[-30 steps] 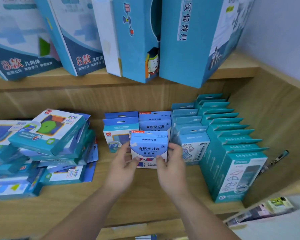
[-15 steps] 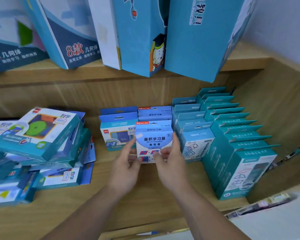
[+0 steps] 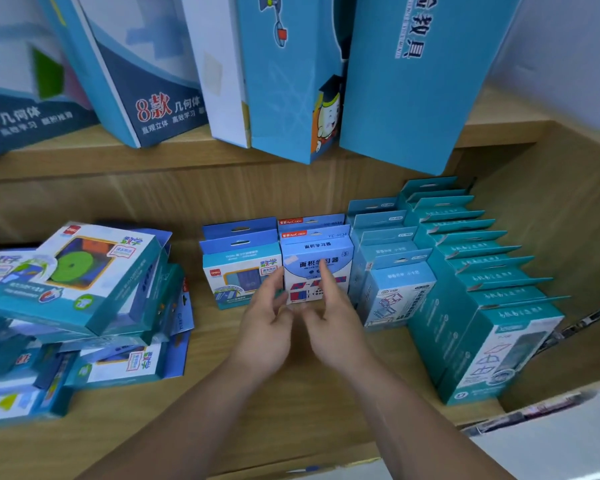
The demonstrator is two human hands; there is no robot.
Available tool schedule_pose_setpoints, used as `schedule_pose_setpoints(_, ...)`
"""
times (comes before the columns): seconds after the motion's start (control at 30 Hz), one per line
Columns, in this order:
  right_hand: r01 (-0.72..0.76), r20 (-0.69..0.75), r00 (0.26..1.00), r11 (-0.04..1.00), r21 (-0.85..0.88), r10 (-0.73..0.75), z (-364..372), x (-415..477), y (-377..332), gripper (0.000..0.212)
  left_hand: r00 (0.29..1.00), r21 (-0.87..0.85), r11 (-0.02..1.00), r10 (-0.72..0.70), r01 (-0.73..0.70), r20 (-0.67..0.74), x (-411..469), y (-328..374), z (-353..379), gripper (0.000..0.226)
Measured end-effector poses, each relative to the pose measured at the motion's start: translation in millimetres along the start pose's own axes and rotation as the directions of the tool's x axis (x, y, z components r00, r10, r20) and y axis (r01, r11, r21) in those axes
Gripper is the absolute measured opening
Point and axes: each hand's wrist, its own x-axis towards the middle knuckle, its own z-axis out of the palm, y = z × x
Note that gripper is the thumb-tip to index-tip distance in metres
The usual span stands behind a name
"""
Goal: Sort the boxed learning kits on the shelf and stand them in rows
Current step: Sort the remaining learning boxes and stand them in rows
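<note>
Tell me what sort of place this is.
Probably a shop or stockroom for teaching aids: wooden shelves, rows of identical teal hang-tab boxes, and a loose pile of boxed kits at left.

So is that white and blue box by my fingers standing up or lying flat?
Upright: the white and blue box stands on its bottom edge, front facing out, hang tab on top.
</note>
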Motion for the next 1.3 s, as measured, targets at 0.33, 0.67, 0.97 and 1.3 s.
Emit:
schedule_pose_setpoints(0.33, -0.006, -0.02, 1.0, 0.998, 0.068, 0.007, -2.2, -2.8, -6.4, 0.054, 0.975, 0.256, 0.957, 0.177, -0.138, -0.135, -48.4, 30.6, -40.3, 0.04)
schedule_pose_setpoints(0.67, 0.057, 0.173, 0.978, 0.947, 0.317, -0.117, 42.1, -10.1, -94.4, 0.033, 0.671, 0.775, 0.618, 0.63, -0.129, -0.391, -91.5, 107.8, -160.5, 0.022)
schedule_pose_setpoints(0.97, -0.054, 0.267, 0.959, 0.873, 0.484, -0.089, 93.5, -0.6, -167.0, 0.047, 0.846, 0.867, 0.454, 0.364, 0.204, -0.39, -67.0, 92.6, -218.3, 0.046)
schedule_pose_setpoints(1.3, 0.048, 0.164, 0.971, 0.818, 0.573, -0.172, 70.2, -31.1, -173.3, 0.051, 0.766, 0.742, 0.67, 0.493, -0.031, -0.413, -100.6, 86.0, -180.9, 0.038)
